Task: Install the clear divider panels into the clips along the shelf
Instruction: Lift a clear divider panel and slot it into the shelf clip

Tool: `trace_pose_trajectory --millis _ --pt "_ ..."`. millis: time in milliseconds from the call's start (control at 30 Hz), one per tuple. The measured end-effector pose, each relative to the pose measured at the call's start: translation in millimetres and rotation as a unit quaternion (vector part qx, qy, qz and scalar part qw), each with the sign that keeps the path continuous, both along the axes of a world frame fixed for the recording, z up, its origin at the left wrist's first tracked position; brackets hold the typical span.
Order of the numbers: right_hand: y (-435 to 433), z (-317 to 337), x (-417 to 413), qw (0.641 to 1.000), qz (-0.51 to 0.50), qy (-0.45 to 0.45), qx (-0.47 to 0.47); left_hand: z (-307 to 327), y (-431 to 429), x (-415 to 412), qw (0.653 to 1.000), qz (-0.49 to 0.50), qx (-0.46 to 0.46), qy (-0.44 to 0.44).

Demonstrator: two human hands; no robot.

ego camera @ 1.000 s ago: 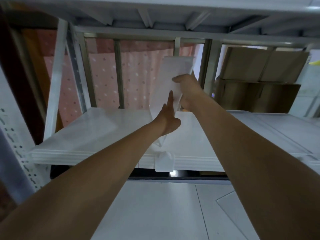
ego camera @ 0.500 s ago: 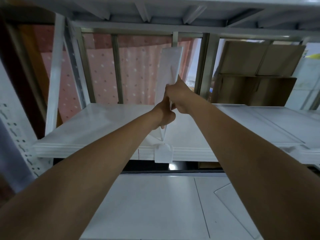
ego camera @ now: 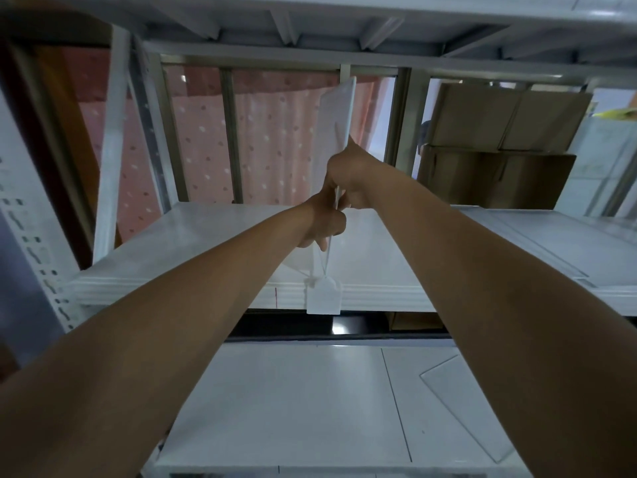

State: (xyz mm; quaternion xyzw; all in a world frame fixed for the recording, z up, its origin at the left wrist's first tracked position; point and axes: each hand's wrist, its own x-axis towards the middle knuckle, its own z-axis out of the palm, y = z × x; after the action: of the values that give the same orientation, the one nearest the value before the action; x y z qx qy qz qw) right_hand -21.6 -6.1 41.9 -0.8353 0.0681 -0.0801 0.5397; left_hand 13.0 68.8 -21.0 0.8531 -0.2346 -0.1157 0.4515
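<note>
Pinching the upright clear divider panel [ego camera: 336,132], both hands [ego camera: 339,201] hold it above the unlabelled white clip [ego camera: 323,296].

A: Where are the arms?
B: Both bare forearms stretch forward and up, converging at centre.
A: The hands?
B: The left hand [ego camera: 324,225] sits lower, fingers curled closed in a pinch. The right hand [ego camera: 349,174] is just above, touching it, also gripping, one finger extended upward.
</note>
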Motion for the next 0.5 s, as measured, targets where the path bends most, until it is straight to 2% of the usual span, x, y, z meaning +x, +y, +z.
trace_pose_trajectory --millis 367,500 --pt "12.1 12.7 -13.5 0.999 -0.018 0.012 -0.032 2.6 7.9 -3.4 0.999 -0.039 -0.025 -0.004" --pt "14.2 10.0 -12.6 1.000 -0.007 0.002 -0.008 -0.1 7.9 -2.7 0.999 -0.029 -0.015 -0.002"
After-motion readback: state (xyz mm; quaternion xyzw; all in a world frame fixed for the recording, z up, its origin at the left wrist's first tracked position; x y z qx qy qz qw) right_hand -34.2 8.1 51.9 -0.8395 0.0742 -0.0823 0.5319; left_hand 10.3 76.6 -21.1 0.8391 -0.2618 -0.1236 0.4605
